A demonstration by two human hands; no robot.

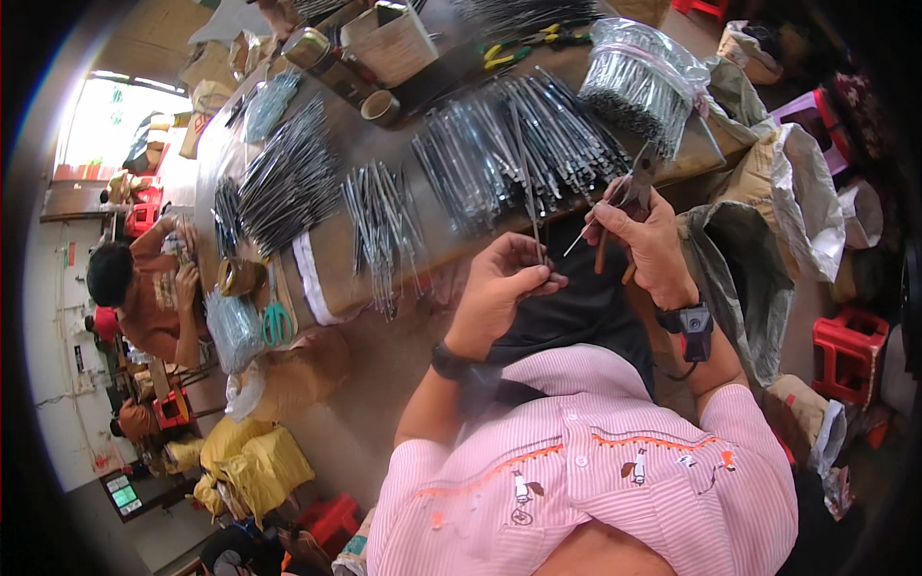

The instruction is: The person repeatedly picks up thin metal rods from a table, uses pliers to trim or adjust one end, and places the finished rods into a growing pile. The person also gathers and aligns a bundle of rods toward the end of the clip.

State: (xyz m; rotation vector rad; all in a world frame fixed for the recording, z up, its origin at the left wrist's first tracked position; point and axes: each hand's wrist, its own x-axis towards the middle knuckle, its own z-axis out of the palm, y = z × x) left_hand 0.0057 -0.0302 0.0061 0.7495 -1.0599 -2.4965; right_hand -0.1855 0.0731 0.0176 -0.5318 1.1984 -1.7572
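Note:
My left hand (504, 286) pinches a thin metal strip (529, 197) between thumb and fingers; the strip points up toward the table. Beside it, my right hand (645, 240) is closed around a pair of pliers (642, 178), jaws up and brown handles hanging below the palm. A thin pale rod (576, 238) also sticks out from the right thumb and fingers toward the left hand. Both hands are above my lap at the table's near edge. Just beyond them lies a wide row of metal strips (519, 134).
More strips lie in a small pile (382, 226) and a larger pile (288, 163) to the left. A plastic-wrapped strip bundle (639, 82) stands at the right. Teal scissors (277, 322) hang at the left edge. Open sacks (740, 278) stand right. Another person (154, 293) sits left.

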